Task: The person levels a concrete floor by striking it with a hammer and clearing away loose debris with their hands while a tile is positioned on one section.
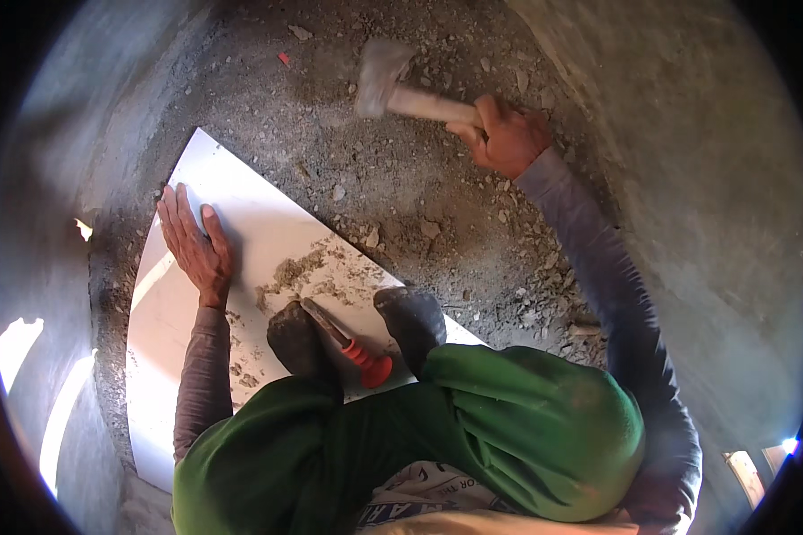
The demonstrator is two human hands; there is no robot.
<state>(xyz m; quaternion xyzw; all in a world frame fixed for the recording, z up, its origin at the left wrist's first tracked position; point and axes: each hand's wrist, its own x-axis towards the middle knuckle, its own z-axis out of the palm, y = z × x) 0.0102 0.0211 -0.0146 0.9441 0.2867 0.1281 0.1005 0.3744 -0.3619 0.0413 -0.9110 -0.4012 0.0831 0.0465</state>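
Note:
My left hand (pixel 196 245) lies flat, fingers stretched out, on the upper left part of a white board (pixel 241 201) with one curved edge. My right hand (pixel 511 138) grips the wooden handle of a hatchet (pixel 433 105). Its broad head is slightly blurred and points left, above the rubble. A chisel (pixel 352 346) with an orange-red guarded handle rests on the board between my two dark shoes (pixel 410 323). Grey-brown dirt (pixel 299 270) is smeared over the middle of the board.
Rough ground with loose stone chips (pixel 428 227) spreads beyond the board. Curved grey walls rise on the left (pixel 49 259) and right (pixel 714 205), close to my right arm. A small red scrap (pixel 284 59) lies at the far side. Sunlight patches fall on the left wall.

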